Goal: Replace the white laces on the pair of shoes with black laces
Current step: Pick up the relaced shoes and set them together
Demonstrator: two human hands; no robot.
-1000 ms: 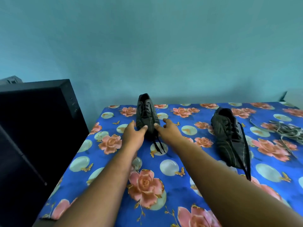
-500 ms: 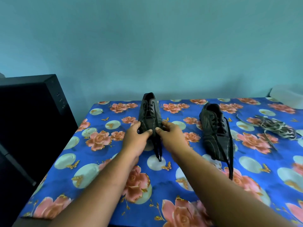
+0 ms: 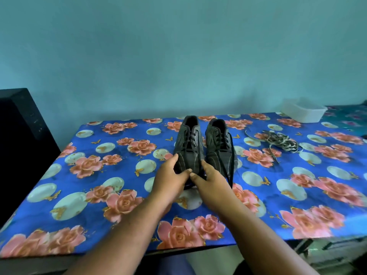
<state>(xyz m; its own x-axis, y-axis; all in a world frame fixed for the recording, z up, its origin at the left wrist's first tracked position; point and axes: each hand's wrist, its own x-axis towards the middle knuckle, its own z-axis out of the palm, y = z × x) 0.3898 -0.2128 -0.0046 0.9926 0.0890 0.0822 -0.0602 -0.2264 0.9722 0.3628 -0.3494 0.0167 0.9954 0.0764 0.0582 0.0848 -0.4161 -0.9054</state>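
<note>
Both hands — left (image 3: 168, 180), right (image 3: 210, 180) — arms outstretched, grip left shoe (image 3: 188, 147) toe.

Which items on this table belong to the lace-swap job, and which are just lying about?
Part of the job:
left shoe, held at the toe by the left hand and right hand
right shoe, beside it, black-laced
pile of white laces, loose on the floral tablecloth

Lying about:
white plastic container at the far right
black cabinet to the left
</note>
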